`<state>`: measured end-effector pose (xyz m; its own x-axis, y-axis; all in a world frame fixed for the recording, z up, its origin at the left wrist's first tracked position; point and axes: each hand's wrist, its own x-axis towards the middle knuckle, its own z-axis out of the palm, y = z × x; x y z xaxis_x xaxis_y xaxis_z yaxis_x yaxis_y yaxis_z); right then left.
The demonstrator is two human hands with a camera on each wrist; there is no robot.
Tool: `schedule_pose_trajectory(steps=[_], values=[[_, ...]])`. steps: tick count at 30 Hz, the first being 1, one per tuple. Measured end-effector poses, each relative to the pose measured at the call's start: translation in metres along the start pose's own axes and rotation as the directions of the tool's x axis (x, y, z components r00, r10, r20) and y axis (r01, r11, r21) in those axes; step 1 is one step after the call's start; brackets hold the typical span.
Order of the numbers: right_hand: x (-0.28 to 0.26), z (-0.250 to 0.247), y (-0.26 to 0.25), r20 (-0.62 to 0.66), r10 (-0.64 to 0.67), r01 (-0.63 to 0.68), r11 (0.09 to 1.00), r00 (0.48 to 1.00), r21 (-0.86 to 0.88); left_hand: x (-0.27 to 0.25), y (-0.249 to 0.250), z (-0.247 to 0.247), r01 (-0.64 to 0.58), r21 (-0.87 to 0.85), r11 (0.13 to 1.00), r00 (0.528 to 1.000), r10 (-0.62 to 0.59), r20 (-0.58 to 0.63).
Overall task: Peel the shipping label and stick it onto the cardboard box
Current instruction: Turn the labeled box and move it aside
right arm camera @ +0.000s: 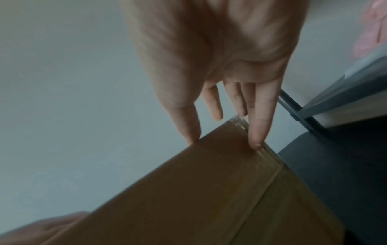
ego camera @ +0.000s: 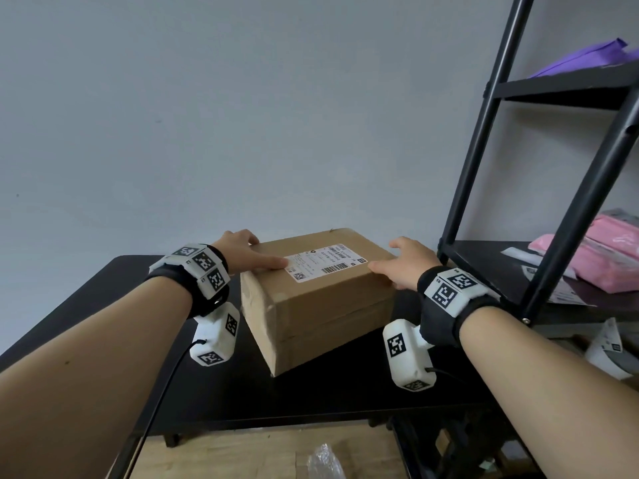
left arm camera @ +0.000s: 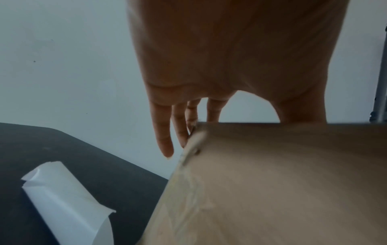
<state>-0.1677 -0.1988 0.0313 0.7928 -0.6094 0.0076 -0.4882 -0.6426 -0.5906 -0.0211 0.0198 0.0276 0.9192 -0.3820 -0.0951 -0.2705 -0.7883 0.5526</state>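
The label [ego camera: 324, 266] lay stuck on top of the box [ego camera: 321, 305] at table centre, left hand [ego camera: 242, 252] at nine o'clock and right hand [ego camera: 404, 267] at three, fingers straight, gripping nothing, so uneven pressing risked trapped wrinkles or shoving the box.
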Motion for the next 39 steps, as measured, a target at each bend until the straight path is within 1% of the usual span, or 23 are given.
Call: schedule_pose_trajectory(steps=[2, 5, 7, 10, 13, 15, 17, 20, 21, 22, 24, 27, 30, 34, 36, 39], values=[[0.001, 0.002, -0.002, -0.01, -0.002, 0.003, 0.998, 1.0, 0.056, -0.001, 0.0, 0.0, -0.002, -0.007, 1.0, 1.0, 0.002, 0.0], [-0.001, 0.003, -0.005, -0.029, 0.046, -0.041, 0.989, 0.999, 0.145, -0.002, 0.0, 0.002, -0.013, -0.008, 1.0, 1.0, 0.013, 0.0], [-0.001, 0.004, -0.008, -0.044, 0.063, -0.059, 0.995, 0.997, 0.086, -0.003, 0.0, 0.003, -0.021, 0.015, 1.0, 1.0, 0.021, 0.011], [-0.003, 0.008, -0.015, -0.079, 0.062, -0.067, 0.996, 0.995, -0.062, -0.005, -0.002, 0.005, 0.015, 0.023, 1.0, 1.0, -0.015, -0.007], [-0.007, 0.01, -0.021, -0.043, 0.063, -0.068, 0.99, 0.997, -0.125, -0.006, -0.006, 0.005, 0.046, 0.016, 0.999, 0.999, -0.046, -0.024], [-0.009, 0.01, -0.021, -0.045, 0.051, -0.056, 0.989, 0.998, -0.139, -0.008, -0.009, 0.004, 0.056, -0.003, 0.998, 0.998, -0.056, -0.028], [-0.01, 0.009, -0.02, -0.034, 0.041, -0.044, 0.996, 0.999, -0.071, -0.01, -0.009, 0.004, 0.054, -0.007, 0.998, 0.998, -0.055, -0.039], [-0.014, 0.012, -0.021, 0.122, 0.055, -0.071, 0.99, 0.991, 0.124, -0.013, -0.009, 0.004, 0.052, -0.001, 0.999, 0.998, -0.052, -0.038], [-0.014, 0.014, -0.021, 0.16, 0.05, -0.077, 0.982, 0.986, 0.172, -0.014, -0.009, 0.004, 0.051, 0.004, 0.999, 0.998, -0.051, -0.031], [-0.014, 0.015, -0.021, 0.172, 0.038, -0.073, 0.977, 0.984, 0.201, -0.015, -0.009, 0.004, 0.048, 0.01, 0.999, 0.999, -0.048, -0.02], [-0.013, 0.018, -0.022, 0.154, 0.002, -0.035, 0.977, 0.988, 0.21, -0.017, -0.007, 0.003, 0.039, 0.006, 0.999, 0.999, -0.039, 0.013], [-0.013, 0.02, -0.026, 0.106, -0.053, 0.041, 0.993, 0.993, 0.109, -0.022, 0.0, 0.006, 0.024, -0.069, 0.997, 0.997, -0.019, 0.076], [-0.012, 0.02, -0.029, 0.11, -0.008, 0.003, 0.999, 0.994, 0.047, -0.025, 0.006, 0.01, 0.03, -0.082, 0.996, 0.994, -0.021, 0.108], [-0.006, 0.017, -0.027, 0.155, 0.027, -0.041, 0.996, 0.987, 0.082, -0.025, 0.013, 0.013, 0.078, -0.107, 0.991, 0.983, -0.058, 0.176], [-0.004, 0.013, -0.029, 0.123, 0.009, -0.022, 0.994, 0.992, 0.107, -0.023, 0.02, 0.011, 0.079, -0.146, 0.986, 0.982, -0.052, 0.182], [0.004, 0.004, -0.033, 0.05, -0.032, 0.025, 0.99, 0.998, 0.142, -0.02, 0.033, 0.006, 0.051, -0.243, 0.969, 0.989, -0.016, 0.146]])
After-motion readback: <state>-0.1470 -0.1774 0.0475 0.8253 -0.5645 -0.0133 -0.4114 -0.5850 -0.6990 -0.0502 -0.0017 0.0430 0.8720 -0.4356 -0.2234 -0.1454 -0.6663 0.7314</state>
